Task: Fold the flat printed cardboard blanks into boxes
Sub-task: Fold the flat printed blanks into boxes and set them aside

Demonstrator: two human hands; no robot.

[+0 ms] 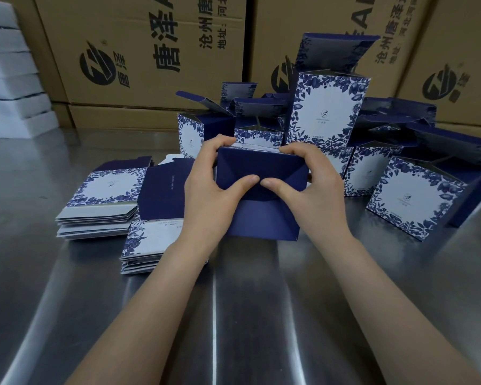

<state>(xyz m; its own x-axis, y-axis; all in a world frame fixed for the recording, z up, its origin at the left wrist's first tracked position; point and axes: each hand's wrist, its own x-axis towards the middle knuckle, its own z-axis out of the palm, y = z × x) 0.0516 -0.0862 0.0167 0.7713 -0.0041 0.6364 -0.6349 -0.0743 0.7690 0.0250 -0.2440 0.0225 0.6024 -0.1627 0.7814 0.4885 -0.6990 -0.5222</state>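
Observation:
A dark blue box (261, 218) stands on the steel table at centre, its blue flaps facing me. My left hand (208, 190) grips its left side, fingers curled over the top edge, thumb pressing the flap at the middle. My right hand (308, 187) grips the right side the same way, and its thumb meets the left thumb on the flap. Two stacks of flat printed blanks (106, 201) (147, 240) lie to the left, white with blue leaf borders.
Several folded blue-and-white boxes (328, 107) with open lids are piled behind and to the right (417, 195). Large brown shipping cartons (139, 56) form a wall at the back. White foam slabs (9, 79) are stacked at far left. The steel table (247, 315) reflects light.

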